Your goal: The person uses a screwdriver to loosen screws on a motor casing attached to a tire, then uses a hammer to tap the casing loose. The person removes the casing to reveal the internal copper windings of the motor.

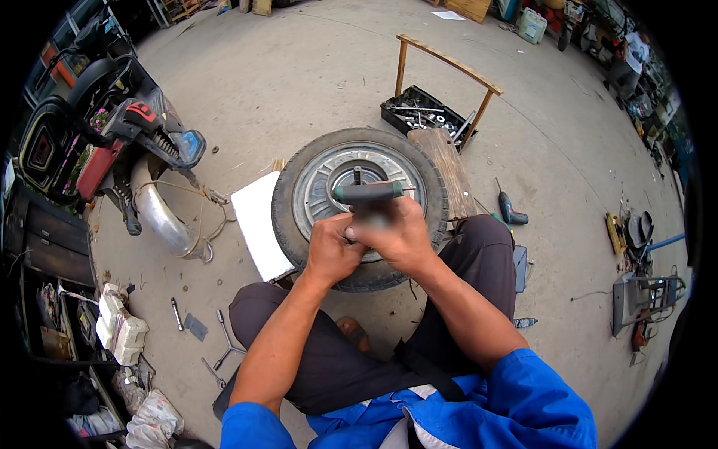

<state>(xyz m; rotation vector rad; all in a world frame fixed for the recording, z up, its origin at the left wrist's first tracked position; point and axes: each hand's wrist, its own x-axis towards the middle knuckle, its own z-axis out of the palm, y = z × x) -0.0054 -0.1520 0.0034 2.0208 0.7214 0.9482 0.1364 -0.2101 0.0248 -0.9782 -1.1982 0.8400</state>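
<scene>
A: what's in hand rn, & where's it at?

B: some dark hand-held tool [366, 192] w/ a green-and-black end; it's up over the wheel [323, 200], near the middle; lower bit's a blur, so can't tell the exact type tbh

A: and the grip?

B: right hand [406, 238] is wrapped round the tool; left hand [333, 250] is curled in right beside it, mostly hidden at the tip, so idk if it's actually gripping

A: k, how's the wheel look?

B: lying flat in front of the person; dark, dusty tyre [287, 198], dull silver rim inside, short dark post [357, 175] sticking up mid-hub

A: anything in the way?

B: hands + tool block part of the hub; right knee [482, 241] is close by the tyre; white slab [258, 224] pokes out on the left, wooden board [443, 166] on the right

A: other stuff nearby?

B: black toolbox [390, 117] past the wheel, loaded w/ metal bits, wooden frame [449, 61] rising by it; teal-and-black drill [511, 209] on the floor near that knee; silver pipe [158, 213] off left; Y-shaped wrench [226, 340] by the left leg
</scene>
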